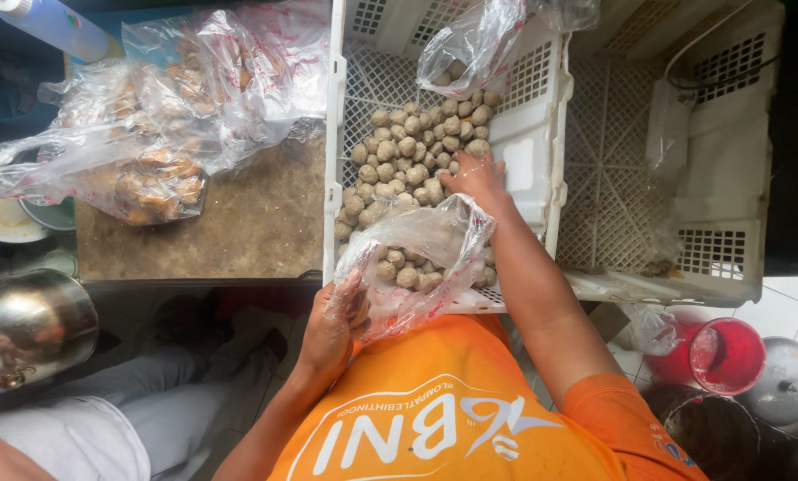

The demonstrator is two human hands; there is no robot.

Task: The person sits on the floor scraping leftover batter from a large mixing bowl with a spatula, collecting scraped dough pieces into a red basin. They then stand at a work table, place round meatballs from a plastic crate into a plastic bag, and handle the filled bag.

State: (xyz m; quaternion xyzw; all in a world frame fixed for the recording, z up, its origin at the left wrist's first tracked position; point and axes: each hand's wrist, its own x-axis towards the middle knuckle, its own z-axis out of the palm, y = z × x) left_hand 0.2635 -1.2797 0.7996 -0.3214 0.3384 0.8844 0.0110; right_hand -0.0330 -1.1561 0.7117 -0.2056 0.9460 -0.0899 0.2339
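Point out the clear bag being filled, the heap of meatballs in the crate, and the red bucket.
clear plastic bag (417,245), head view, on its upper film above the meatballs inside.
heap of meatballs (408,151), head view, on the middle of the pile.
red bucket (728,354), head view, on its inside.

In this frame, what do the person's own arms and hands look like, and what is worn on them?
Both hands are bare: no gloves, rings, watch or bracelets visible on the left hand or the right hand. The forearms are uncovered too. The only clothing on the arms is the short sleeves of an orange T-shirt with white printed lettering and a white logo on the chest; the right sleeve ends above the elbow.
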